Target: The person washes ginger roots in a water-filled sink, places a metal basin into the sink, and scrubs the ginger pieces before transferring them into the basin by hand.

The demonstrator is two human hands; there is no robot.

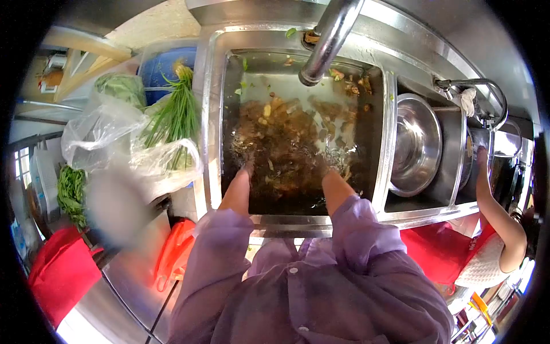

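Both forearms reach down into a steel sink (378, 166) full of murky brown water. My left hand (247, 169) is under the surface on the left, and only the wrist shows clearly. On the right side of the basin, my right hand (329, 174) is likewise sunk past the wrist. The water ripples around both, and their fingers are hidden. A mass of brown, leafy-looking pieces (281, 135) lies in the water between and beyond the hands; I cannot make out its kind. Small green and yellowish bits float near the sink's far edge.
A chrome faucet (329, 46) overhangs the basin. Right of it, a steel bowl (415, 146) sits in a second sink, and a co-worker's arm (487, 189) reaches toward another basin. To the left are green stalks (180, 109), plastic bags (103, 135) and leafy greens (71, 192).
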